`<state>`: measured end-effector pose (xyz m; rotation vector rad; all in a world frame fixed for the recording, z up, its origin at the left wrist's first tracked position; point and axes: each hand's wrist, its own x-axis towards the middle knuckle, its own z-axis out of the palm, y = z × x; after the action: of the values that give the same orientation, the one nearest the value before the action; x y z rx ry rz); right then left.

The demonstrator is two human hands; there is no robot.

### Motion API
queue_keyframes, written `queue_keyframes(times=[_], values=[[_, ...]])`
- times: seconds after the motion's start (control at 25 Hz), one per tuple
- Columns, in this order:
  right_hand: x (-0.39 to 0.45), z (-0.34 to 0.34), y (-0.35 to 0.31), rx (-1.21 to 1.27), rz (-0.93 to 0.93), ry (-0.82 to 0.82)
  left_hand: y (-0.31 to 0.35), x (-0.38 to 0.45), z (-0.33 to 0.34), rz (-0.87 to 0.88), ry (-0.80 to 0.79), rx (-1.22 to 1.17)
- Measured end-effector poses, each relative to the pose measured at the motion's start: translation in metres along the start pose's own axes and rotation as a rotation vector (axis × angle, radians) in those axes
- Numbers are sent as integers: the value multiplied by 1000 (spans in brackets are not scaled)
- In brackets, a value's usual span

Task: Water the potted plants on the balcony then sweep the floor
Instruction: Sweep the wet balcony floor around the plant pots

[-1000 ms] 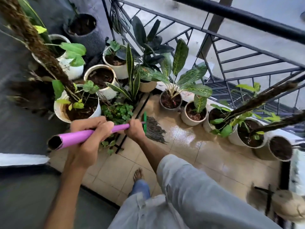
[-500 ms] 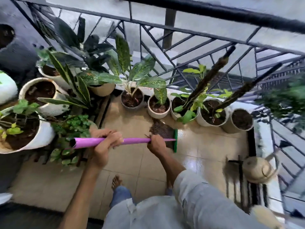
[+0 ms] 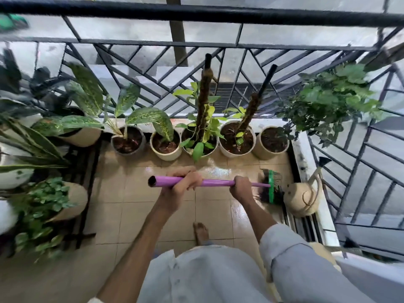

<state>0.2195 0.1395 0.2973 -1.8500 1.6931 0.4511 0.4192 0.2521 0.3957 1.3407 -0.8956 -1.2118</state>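
Observation:
I hold a broom with a purple handle [image 3: 216,183] nearly level across the tiled balcony floor [image 3: 135,200]. My left hand [image 3: 181,184] grips the handle near its open end. My right hand [image 3: 242,188] grips it further down, close to the head. The green broom head with dark bristles [image 3: 271,186] touches the wet tiles at the right, beside a beige watering can [image 3: 302,199]. A row of potted plants [image 3: 166,145] stands along the railing, and more pots [image 3: 65,200] crowd the left side.
A black metal railing [image 3: 196,43] closes the far side and the right. A leafy bush [image 3: 328,103] hangs over the right corner. A black plant stand [image 3: 85,171] holds the left pots. My bare foot [image 3: 200,232] stands on the tiles below the broom.
The broom head has swept from the left pots across the floor to the right corner by the watering can, and my view has turned right with it. Both hands kept their grip.

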Motion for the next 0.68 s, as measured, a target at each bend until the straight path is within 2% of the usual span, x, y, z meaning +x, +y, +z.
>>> queue_keyframes(times=[0.2, 0.48, 0.6, 0.68], values=[[-3, 18, -52, 54, -142, -55, 34, -16, -26, 50, 113, 95], [-38, 73, -202, 6, -521, -210, 81, -93, -110, 44, 411, 260], [-58, 98, -260, 67, -588, -306, 100, -124, -142, 45, 481, 373], [-76, 113, -289, 142, -602, -311, 109, -141, -157, 74, 529, 455]])
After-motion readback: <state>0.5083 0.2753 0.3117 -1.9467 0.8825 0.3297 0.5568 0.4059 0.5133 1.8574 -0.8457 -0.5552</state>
